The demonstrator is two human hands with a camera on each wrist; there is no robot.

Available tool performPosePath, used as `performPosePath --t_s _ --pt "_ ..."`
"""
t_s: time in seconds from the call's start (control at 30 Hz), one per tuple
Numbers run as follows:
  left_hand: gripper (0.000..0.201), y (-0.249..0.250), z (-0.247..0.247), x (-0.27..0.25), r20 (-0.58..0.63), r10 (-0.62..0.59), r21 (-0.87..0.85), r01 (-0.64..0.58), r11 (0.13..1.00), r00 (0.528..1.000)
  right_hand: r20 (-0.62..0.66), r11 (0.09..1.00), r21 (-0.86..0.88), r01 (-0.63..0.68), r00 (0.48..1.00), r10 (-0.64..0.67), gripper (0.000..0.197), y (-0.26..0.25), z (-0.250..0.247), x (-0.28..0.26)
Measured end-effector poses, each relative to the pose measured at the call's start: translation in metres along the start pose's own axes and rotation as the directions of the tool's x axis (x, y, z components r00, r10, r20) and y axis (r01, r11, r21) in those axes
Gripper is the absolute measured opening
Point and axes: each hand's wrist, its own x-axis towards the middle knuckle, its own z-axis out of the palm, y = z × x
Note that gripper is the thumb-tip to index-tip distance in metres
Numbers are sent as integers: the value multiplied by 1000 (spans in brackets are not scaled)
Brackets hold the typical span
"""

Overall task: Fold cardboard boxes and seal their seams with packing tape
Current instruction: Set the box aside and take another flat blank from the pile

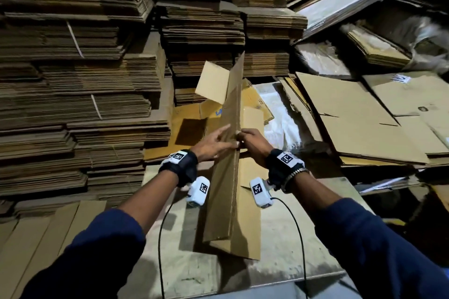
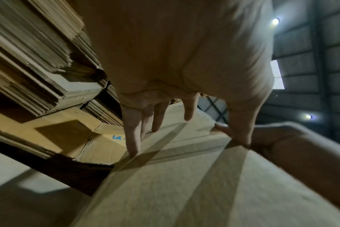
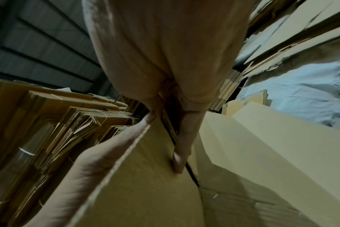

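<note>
A flattened brown cardboard box (image 1: 226,177) stands on edge on the table, tilted slightly, with one flap (image 1: 212,82) sticking out at its far end. My left hand (image 1: 213,144) lies against its left face with the fingers (image 2: 132,135) straight and the thumb at the upper edge. My right hand (image 1: 252,143) grips that same upper edge from the right, thumb (image 3: 180,153) on one side of the board and fingers on the other. The two hands nearly touch at the edge. In the right wrist view the box (image 3: 145,184) fills the lower middle.
Tall stacks of flattened cardboard (image 1: 73,80) rise at the left and behind. Large loose sheets (image 1: 364,116) and white plastic wrap (image 1: 279,114) lie at the right. The pale table (image 1: 303,238) carries another flat sheet under the box. Black cables (image 1: 160,238) hang from both wrist cameras.
</note>
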Motion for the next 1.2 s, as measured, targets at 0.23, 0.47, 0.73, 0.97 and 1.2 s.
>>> performPosePath --t_s 0.23,0.47,0.73,0.97,1.2 --pt "88 -18 1 -21 -77 -82 59 86 995 994 44 996 61 -59 997 57 26 5 9 -14" --pt "80 -47 0 -48 -389 -166 463 348 815 906 -36 990 107 -95 994 99 16 17 7 -26" --pt "84 -94 -3 -71 -455 -203 501 438 747 867 -191 985 -160 -71 981 40 33 30 -33 -30" --pt "52 -48 -30 -58 -547 -90 525 425 738 832 -354 935 -340 -107 935 -22 24 27 -90 -52" --pt "47 -21 -57 -40 -542 -37 570 400 717 839 -266 856 -423 -296 944 196 28 15 -135 -96"
